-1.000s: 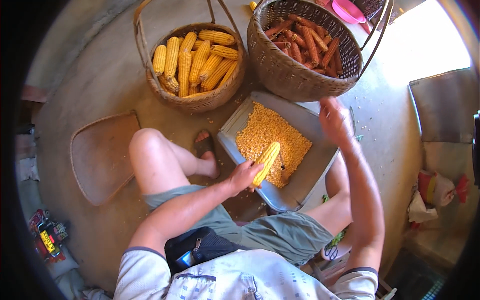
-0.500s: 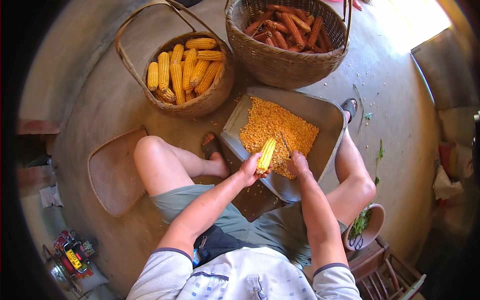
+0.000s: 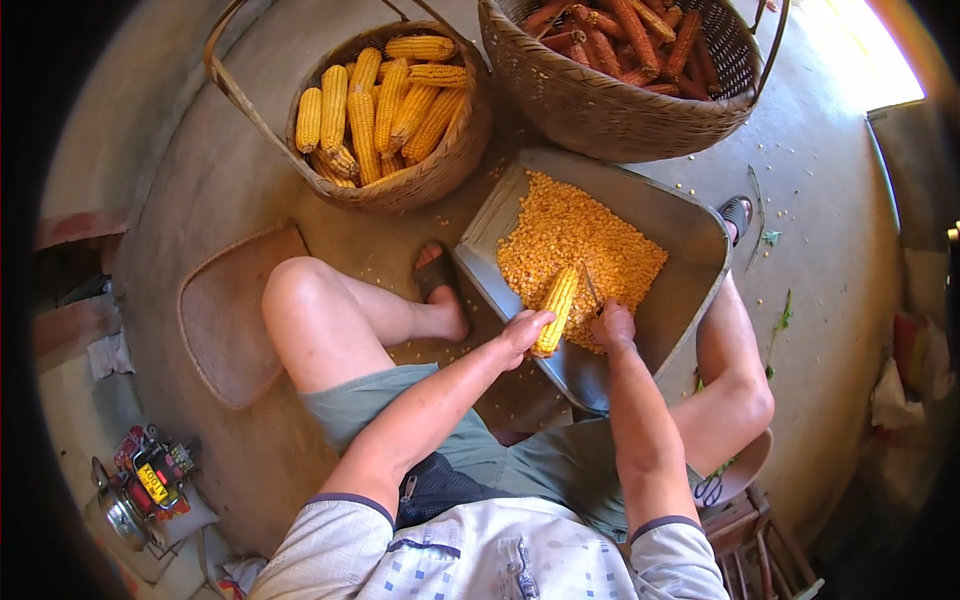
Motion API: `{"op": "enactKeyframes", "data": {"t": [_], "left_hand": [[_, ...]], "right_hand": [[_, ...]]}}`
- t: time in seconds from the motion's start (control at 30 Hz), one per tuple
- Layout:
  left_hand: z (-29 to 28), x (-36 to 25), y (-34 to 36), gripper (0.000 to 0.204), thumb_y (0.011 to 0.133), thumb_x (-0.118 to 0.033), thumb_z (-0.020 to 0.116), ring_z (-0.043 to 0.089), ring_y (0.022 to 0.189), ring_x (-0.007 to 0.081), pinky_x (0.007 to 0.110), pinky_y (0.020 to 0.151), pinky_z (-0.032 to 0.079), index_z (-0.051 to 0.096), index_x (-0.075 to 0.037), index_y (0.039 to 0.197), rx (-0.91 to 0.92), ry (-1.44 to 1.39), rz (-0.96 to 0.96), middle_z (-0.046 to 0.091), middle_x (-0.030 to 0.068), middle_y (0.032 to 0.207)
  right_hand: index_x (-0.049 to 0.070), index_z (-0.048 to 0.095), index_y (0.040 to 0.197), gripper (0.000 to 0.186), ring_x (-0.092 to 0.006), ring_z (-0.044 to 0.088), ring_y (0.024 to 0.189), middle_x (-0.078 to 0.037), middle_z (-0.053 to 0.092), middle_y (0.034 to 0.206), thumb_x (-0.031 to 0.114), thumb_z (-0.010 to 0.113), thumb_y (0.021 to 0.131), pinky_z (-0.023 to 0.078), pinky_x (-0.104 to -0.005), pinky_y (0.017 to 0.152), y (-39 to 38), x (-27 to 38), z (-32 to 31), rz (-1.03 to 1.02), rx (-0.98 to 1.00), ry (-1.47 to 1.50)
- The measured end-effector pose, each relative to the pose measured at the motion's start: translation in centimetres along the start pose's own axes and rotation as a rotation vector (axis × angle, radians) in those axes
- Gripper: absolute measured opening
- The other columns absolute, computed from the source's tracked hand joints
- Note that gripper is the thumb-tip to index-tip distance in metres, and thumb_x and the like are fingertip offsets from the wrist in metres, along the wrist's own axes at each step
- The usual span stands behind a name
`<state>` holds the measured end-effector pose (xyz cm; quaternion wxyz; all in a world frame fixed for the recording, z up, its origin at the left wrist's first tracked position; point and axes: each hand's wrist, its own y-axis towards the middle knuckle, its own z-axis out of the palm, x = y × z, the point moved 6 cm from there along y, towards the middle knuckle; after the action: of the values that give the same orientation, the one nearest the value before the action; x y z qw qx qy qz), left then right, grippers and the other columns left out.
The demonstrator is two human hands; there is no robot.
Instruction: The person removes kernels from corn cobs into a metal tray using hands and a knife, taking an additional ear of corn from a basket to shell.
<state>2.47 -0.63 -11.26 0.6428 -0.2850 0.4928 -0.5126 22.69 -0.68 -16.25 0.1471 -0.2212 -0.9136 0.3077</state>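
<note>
My left hand [image 3: 523,335] is closed around a yellow corn cob [image 3: 558,308], held slanted over the near part of a metal tub [image 3: 695,245] of loose kernels [image 3: 560,225]. My right hand [image 3: 613,325] is closed on a thin dark metal tool [image 3: 592,287] at the kernels, just right of the cob; the tool's lower part is hidden by my fingers. The tub sits between my legs, tilted toward the right in the view.
A basket [image 3: 420,190] of yellow cobs stands ahead left, a larger basket [image 3: 620,125] of reddish cobs ahead right. A flat woven tray [image 3: 225,330] lies by my left knee. A pink bowl [image 3: 755,465] with greens and a wooden chair [image 3: 765,555] are at the lower right.
My right hand has come down from above the tub's right rim to the tool in the kernels. The cob in my left hand has shifted rightward, beside it.
</note>
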Motion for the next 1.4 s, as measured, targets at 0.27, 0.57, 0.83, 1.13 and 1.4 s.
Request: {"op": "enactKeyframes", "data": {"t": [0.27,0.57,0.83,1.13,1.4], "left_hand": [[0.7,-0.7,-0.1,0.054,0.102,-0.051,0.039,0.070,0.075,0.0231,0.034,0.058,0.059,0.055,-0.004,0.123,0.027,-0.051,0.019,0.066,0.0105,0.093],[0.7,-0.1,0.1,0.049,0.103,-0.047,0.035,0.069,0.071,0.0238,0.038,0.059,0.059,0.056,-0.006,0.120,0.015,0.036,0.041,0.066,0.0110,0.093],[1.3,-0.8,0.1,0.046,0.099,-0.052,0.046,0.066,0.063,0.0182,0.034,0.055,0.057,0.060,-0.010,0.110,0.039,0.029,0.052,0.067,0.0053,0.083],[1.7,-0.5,1.5,0.044,0.101,-0.041,0.035,0.068,0.069,0.0261,0.037,0.056,0.058,0.051,-0.005,0.121,0.072,-0.117,0.034,0.064,0.0133,0.087],[2.6,-0.8,1.3,0.045,0.101,-0.048,0.033,0.065,0.075,0.0200,0.039,0.062,0.057,0.055,-0.012,0.117,0.040,-0.198,0.040,0.064,0.0075,0.093]], "right_hand": [[-0.002,0.057,0.097,0.032,-0.0358,0.068,0.075,-0.022,0.066,0.082,0.028,0.064,0.088,0.056,-0.0471,0.068,-0.4,1.5,-3.8,-0.205,-0.256,0.416],[-0.004,0.058,0.105,0.033,-0.0154,0.059,0.065,-0.008,0.061,0.081,0.027,0.059,0.095,0.052,-0.0292,0.054,-9.5,2.4,-12.1,-0.057,0.046,1.075],[-0.003,0.044,0.132,0.047,-0.0126,0.056,0.066,-0.010,0.060,0.096,0.005,0.059,0.088,0.046,-0.0262,0.053,-21.8,2.6,-11.0,-0.066,0.151,1.554],[-0.001,0.046,0.132,0.046,-0.0098,0.057,0.072,-0.008,0.060,0.101,0.007,0.061,0.090,0.049,-0.0243,0.062,-26.4,1.6,-8.0,-0.233,-0.048,0.981],[-0.003,0.050,0.128,0.042,-0.0185,0.062,0.096,-0.014,0.063,0.106,0.006,0.062,0.088,0.051,-0.0303,0.085,-28.0,2.4,-9.7,-0.288,-0.173,0.839]]}}
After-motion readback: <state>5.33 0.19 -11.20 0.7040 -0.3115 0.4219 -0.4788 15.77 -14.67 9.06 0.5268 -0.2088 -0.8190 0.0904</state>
